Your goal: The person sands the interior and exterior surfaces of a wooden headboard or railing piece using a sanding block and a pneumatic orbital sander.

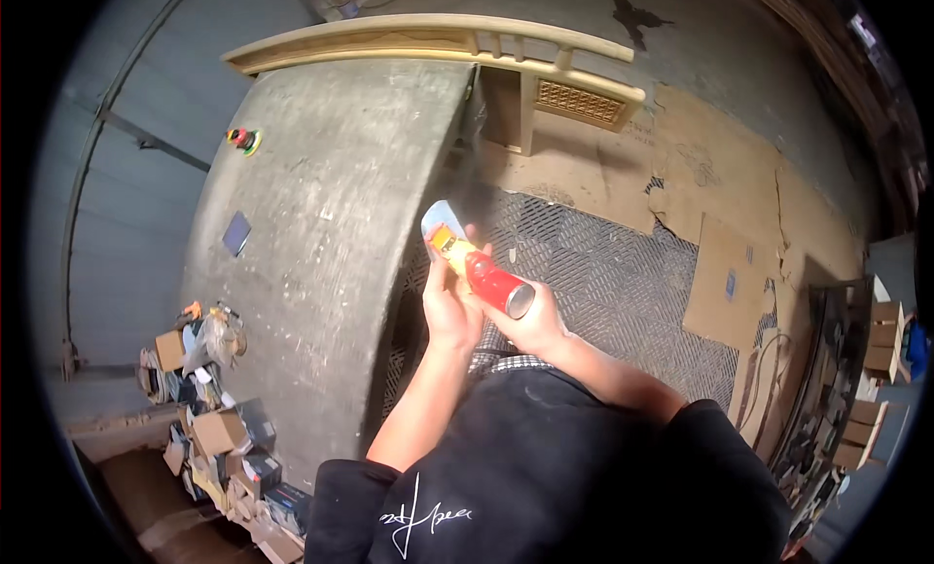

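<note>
Now our left hand [449,306] and right hand [530,321] both grip a red-yellow tube [484,270] (fingers curled round it), with the grey machine's edge [413,243] just left and open mesh floor [623,282] to the right.

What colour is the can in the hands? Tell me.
Red body, yellow toward the top, on the can; the head view shows it best.

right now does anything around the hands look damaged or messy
Yes. The cardboard sheets on the floor are torn and ragged at the edges, and small boxes lie jumbled in a heap at lower left. The red can held in both hands looks intact.
</note>
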`<control>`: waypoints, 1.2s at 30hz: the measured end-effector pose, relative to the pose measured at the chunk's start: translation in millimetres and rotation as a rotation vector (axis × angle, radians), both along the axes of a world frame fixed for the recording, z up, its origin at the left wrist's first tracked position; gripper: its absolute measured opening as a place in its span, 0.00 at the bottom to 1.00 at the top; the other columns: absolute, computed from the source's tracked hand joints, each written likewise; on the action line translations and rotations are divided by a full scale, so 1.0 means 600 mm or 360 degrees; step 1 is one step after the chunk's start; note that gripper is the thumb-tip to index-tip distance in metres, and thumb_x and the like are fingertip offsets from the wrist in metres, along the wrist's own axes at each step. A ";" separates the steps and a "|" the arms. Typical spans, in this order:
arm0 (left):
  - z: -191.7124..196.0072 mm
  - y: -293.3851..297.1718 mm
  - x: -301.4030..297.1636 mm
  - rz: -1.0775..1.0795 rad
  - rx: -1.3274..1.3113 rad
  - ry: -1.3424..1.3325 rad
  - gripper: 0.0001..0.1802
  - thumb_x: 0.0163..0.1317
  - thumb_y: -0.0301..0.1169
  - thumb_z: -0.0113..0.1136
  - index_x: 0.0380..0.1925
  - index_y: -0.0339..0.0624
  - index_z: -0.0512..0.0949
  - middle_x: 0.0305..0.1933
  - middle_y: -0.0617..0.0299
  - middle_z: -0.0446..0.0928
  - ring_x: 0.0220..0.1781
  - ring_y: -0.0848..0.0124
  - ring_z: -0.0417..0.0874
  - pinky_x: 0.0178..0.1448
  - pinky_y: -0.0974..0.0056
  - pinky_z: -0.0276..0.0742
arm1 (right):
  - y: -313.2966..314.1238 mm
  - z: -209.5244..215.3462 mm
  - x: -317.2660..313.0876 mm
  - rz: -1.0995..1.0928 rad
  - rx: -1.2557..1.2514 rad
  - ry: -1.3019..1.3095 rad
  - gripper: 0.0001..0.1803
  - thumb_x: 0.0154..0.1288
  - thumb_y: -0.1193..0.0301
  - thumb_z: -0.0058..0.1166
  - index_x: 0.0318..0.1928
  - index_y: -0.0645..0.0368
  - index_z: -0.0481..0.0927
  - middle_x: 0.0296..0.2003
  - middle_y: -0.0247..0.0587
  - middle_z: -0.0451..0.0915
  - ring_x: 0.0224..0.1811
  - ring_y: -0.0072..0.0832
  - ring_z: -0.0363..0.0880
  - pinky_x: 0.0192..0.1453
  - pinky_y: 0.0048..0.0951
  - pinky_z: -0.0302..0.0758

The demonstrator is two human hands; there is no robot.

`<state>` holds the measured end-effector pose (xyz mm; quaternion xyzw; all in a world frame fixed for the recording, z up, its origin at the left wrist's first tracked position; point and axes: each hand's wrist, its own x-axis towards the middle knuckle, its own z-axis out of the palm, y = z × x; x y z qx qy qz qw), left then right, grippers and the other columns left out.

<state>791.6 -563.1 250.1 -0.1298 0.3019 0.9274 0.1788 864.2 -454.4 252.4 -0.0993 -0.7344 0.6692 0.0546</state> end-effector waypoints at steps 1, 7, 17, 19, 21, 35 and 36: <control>-0.002 0.010 -0.009 -0.0027 0.0097 -0.0037 0.24 0.79 0.36 0.38 0.70 0.37 0.61 0.66 0.46 0.72 0.71 0.57 0.72 0.75 0.48 0.71 | 0.008 -0.005 -0.009 -0.0008 0.0025 -0.0001 0.13 0.64 0.71 0.66 0.45 0.64 0.83 0.36 0.45 0.87 0.41 0.25 0.85 0.44 0.30 0.79; -0.006 0.090 -0.087 -0.0173 0.0083 -0.0086 0.27 0.77 0.43 0.43 0.70 0.41 0.62 0.66 0.49 0.73 0.63 0.54 0.77 0.70 0.49 0.71 | 0.062 -0.034 -0.094 -0.0197 -0.0110 -0.0042 0.13 0.64 0.71 0.68 0.45 0.65 0.84 0.37 0.38 0.88 0.41 0.18 0.83 0.46 0.27 0.80; -0.045 0.189 -0.294 -0.0407 0.0173 -0.0052 0.28 0.80 0.42 0.40 0.73 0.40 0.59 0.70 0.52 0.71 0.72 0.59 0.71 0.78 0.49 0.65 | 0.167 -0.052 -0.301 -0.0318 0.0111 -0.0410 0.17 0.63 0.63 0.66 0.45 0.64 0.84 0.34 0.55 0.86 0.40 0.39 0.89 0.42 0.37 0.80; -0.065 0.210 -0.326 -0.0404 0.0112 -0.0098 0.28 0.80 0.44 0.40 0.74 0.42 0.58 0.71 0.55 0.70 0.73 0.60 0.69 0.78 0.50 0.64 | 0.186 -0.067 -0.335 -0.0370 0.0245 -0.0482 0.18 0.62 0.64 0.67 0.44 0.66 0.83 0.32 0.53 0.86 0.39 0.40 0.89 0.42 0.37 0.80; -0.079 0.239 -0.356 -0.0473 0.0047 -0.0038 0.29 0.80 0.45 0.40 0.74 0.43 0.58 0.72 0.56 0.69 0.74 0.60 0.68 0.78 0.51 0.63 | 0.212 -0.073 -0.363 -0.0449 0.0190 -0.0460 0.18 0.61 0.64 0.68 0.43 0.66 0.83 0.30 0.52 0.86 0.37 0.39 0.89 0.42 0.37 0.80; -0.272 0.274 -0.313 -0.2169 -0.1251 0.0007 0.18 0.68 0.44 0.66 0.41 0.39 0.86 0.29 0.70 0.80 0.33 0.79 0.78 0.39 0.70 0.74 | 0.605 -0.256 -0.485 -0.1379 -0.1021 -0.0638 0.11 0.64 0.72 0.63 0.44 0.59 0.77 0.26 0.36 0.77 0.19 0.27 0.75 0.20 0.33 0.74; -0.302 0.250 -0.325 -0.2108 -0.1382 0.0119 0.16 0.69 0.43 0.66 0.36 0.39 0.86 0.25 0.72 0.78 0.29 0.80 0.76 0.35 0.70 0.71 | 0.670 -0.294 -0.478 -0.1455 -0.1011 -0.0540 0.11 0.63 0.73 0.63 0.43 0.58 0.75 0.25 0.35 0.76 0.19 0.26 0.75 0.21 0.33 0.74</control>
